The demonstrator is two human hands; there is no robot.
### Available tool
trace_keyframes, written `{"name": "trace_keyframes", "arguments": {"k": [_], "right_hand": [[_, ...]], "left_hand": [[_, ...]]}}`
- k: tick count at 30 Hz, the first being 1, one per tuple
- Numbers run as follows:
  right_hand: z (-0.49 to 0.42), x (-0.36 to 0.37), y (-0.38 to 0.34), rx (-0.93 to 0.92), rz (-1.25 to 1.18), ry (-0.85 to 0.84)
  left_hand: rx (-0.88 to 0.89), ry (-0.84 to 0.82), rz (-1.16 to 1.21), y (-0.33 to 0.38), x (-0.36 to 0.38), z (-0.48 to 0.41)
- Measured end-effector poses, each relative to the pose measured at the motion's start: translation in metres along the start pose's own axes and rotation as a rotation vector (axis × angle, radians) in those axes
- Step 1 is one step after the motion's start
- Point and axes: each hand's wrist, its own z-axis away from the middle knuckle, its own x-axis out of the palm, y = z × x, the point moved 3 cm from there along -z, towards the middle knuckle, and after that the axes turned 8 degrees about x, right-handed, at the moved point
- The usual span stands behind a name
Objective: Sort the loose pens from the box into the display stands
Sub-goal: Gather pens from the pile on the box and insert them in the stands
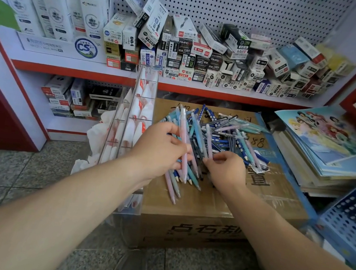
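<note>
Atop the cardboard box [207, 208], left hand [158, 152] grips a bundle of pens [184, 145]; right hand [227, 171] pinches a lilac pen [209, 143] in the loose pile [226, 130]; clear display stand [141, 106] just left.

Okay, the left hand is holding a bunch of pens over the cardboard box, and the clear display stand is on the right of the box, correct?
Not quite. The head view shows the clear display stand on the left of the cardboard box, not the right. The left hand does hold a bunch of pens over the box.
</note>
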Motion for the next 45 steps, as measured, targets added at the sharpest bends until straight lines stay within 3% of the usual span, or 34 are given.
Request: {"name": "trace_keyframes", "arguments": {"k": [7, 13, 18, 20, 23, 25, 32, 45], "right_hand": [[0.054, -0.012, -0.028, -0.212, -0.338, -0.213], [0.072, -0.020, -0.036, -0.283, -0.436, -0.389], [0.069, -0.021, -0.032, -0.315, -0.374, -0.451], [0.054, -0.021, -0.025, -0.273, -0.314, -0.384], [0.017, -0.022, -0.007, -0.213, -0.014, -0.101], [0.000, -0.018, 0.003, -0.180, 0.106, -0.034], [-0.017, 0.004, -0.002, -0.116, 0.191, 0.008], [-0.012, -0.016, 0.015, -0.027, -0.021, -0.016]], "left_hand": [[-0.013, 0.054, 0.003, 0.001, 0.000, -0.002], [-0.011, 0.053, 0.022, 0.002, 0.002, -0.003], [-0.018, 0.092, 0.039, -0.001, 0.004, -0.007], [-0.014, 0.099, -0.004, 0.000, 0.004, -0.008], [-0.015, 0.089, -0.043, 0.001, 0.006, -0.006], [-0.011, 0.085, -0.060, 0.001, 0.006, -0.005], [-0.008, 0.089, -0.079, 0.002, 0.007, -0.006], [-0.003, 0.067, -0.112, 0.001, 0.009, -0.008]]}}
